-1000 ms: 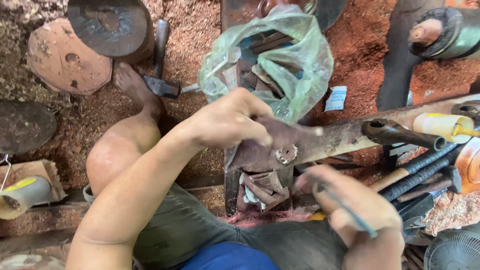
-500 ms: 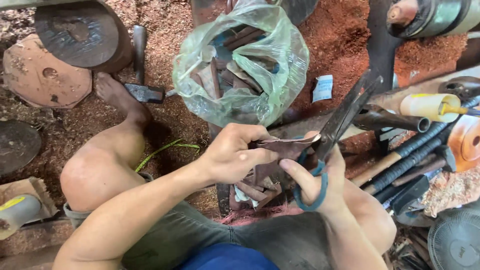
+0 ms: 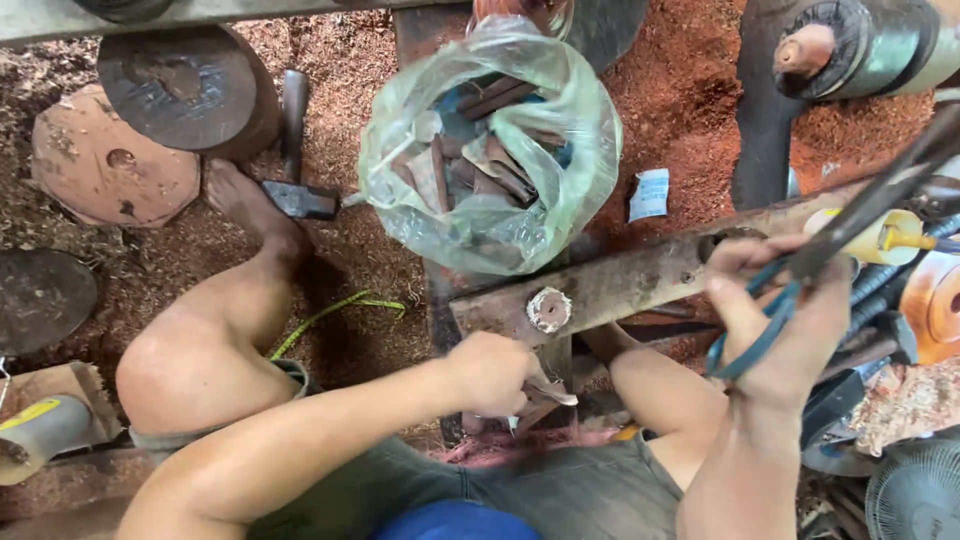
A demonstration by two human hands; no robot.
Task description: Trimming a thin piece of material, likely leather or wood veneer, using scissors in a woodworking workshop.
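**Shears lifted to the right, left hand down on the scraps**

The sawdust floor (image 3: 690, 110) fills the view, reddish and loose. Across it runs a rusty iron bar (image 3: 640, 280), slanting up toward the right, with a round bolt head (image 3: 548, 309) near its lower end. Half a second ago both hands met over the bar on a scrap of metal; now they are well apart.

The clear plastic bag (image 3: 495, 150) of brown metal offcuts sits open just above the bar, as before, though it lies more central in the view.

The right hand (image 3: 780, 310) has moved out to the right and is clamped around the blue handles of the metal shears (image 3: 850, 225), whose dark blades point up and right past a yellow tube (image 3: 880, 238). The handles look drawn together; the blades' tips run out of the picture.

The left hand (image 3: 490, 375) has dropped below the bar, fingers curled shut on a thin pale metal piece (image 3: 550, 395), above a heap of similar offcuts between the knees.

A hammer (image 3: 295, 150) lies by the bare foot (image 3: 245, 205), at upper left.
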